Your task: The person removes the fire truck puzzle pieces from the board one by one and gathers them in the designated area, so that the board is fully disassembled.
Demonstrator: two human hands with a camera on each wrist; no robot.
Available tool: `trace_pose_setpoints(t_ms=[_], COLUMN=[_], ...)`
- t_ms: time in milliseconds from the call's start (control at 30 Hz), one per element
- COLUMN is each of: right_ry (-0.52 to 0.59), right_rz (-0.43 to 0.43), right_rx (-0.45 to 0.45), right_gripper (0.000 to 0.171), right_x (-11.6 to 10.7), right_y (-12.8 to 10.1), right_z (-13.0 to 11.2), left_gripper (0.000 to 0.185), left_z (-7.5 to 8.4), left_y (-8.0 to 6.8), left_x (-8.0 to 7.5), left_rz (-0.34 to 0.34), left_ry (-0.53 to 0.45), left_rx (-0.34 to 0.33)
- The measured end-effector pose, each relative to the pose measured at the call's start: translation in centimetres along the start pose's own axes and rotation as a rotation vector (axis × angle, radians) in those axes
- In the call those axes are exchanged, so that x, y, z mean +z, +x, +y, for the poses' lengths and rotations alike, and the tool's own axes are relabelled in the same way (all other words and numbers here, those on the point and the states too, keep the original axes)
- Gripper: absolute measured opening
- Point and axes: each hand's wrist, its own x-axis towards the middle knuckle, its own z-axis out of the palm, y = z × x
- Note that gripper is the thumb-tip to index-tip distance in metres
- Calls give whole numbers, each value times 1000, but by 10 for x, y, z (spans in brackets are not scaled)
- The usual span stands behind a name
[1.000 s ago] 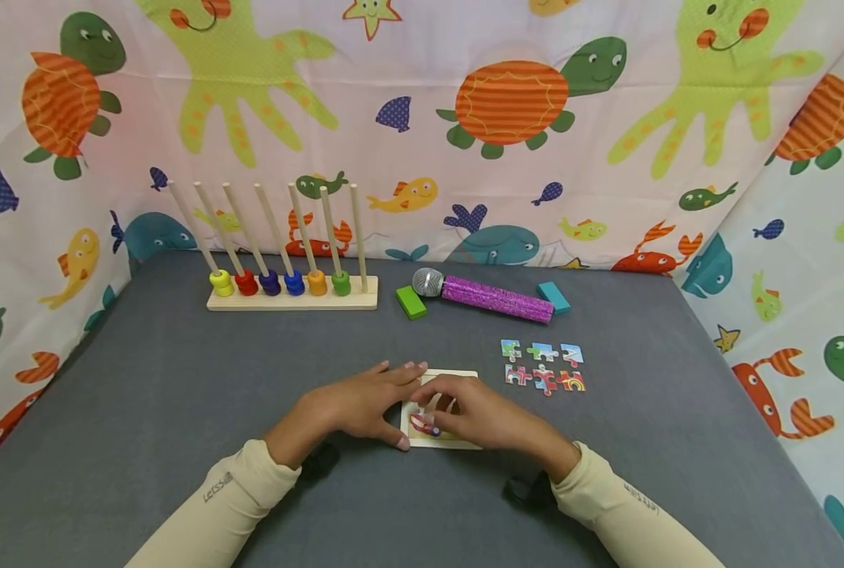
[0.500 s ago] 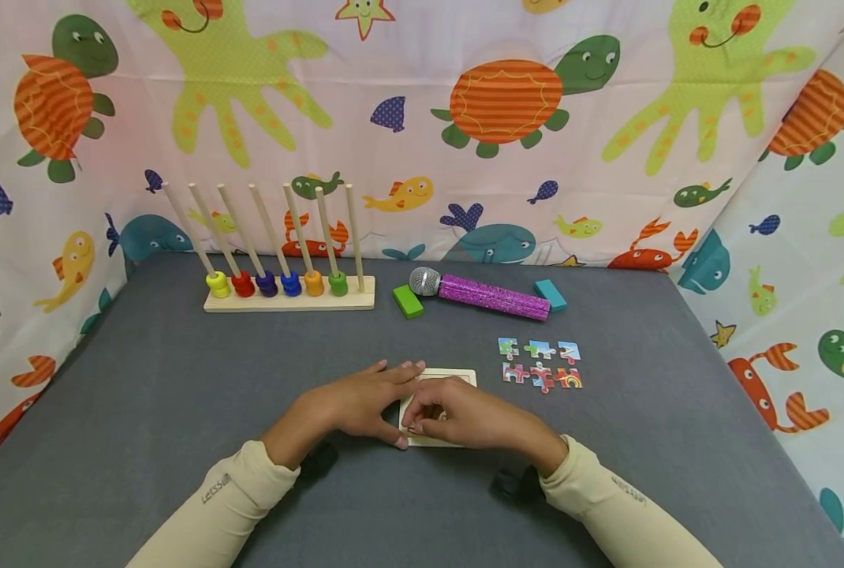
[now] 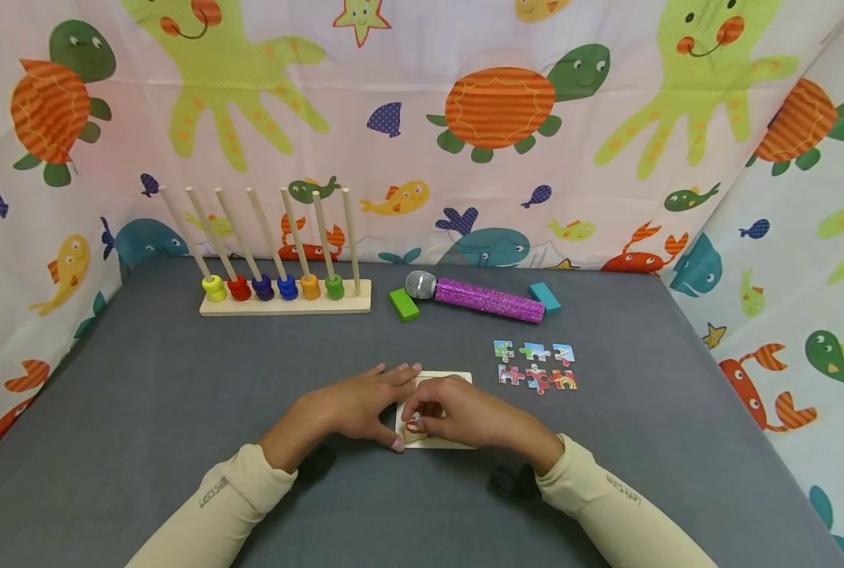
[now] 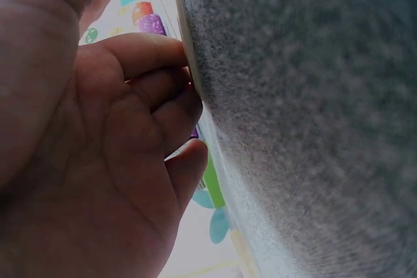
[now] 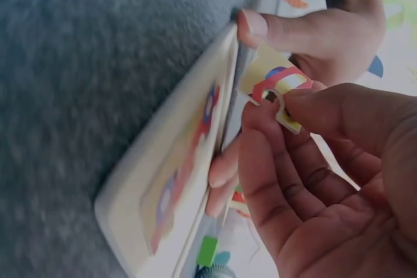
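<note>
From the head view, the right hand had shifted a little toward the near left corner of the wooden puzzle tray compared with a second earlier, when a red-and-white puzzle piece lay more exposed in the tray; half a second ago the fingers covered it, and now a sliver of it showed again under the fingertips, which suggested the piece was being worked into or out of its place. The left hand had stayed flat beside the tray's left edge, fingers straight, steadying it. Six loose pieces lay apart to the right on the grey table. In the left wrist view, the left hand's fingertips pressed against the tray's thin edge, gripping nothing. In the right wrist view, thumb and forefinger pinched the small piece, curved red and white with a blue patch, held just above the pale tray, whose printed inside looked blurred.
</note>
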Motion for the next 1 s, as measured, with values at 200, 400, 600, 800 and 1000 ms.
trace_pose_setpoints(t_ms=[200,400,600,800,1000], right_ry=[56,70,69,45,-1], right_rz=[11,4,47,86,106], right_rx=[74,153,183,207,205], right_gripper=[14,13,15,17,20], right_x=[-7,-15,-21,-30,-33], right_y=[-8,-21,-36,-47,-56], right_z=[0,5,13,19,29], left_gripper=[92,93,94,95,95], left_z=[2,3,3,3,4], left_y=[1,3,5,6,6], left_x=[1,2,3,2,3], left_rz=[-19,-28,-40,-53,-56], left_ry=[-4,8,25,28,28], left_rx=[-48,-73,-84,-110,-103])
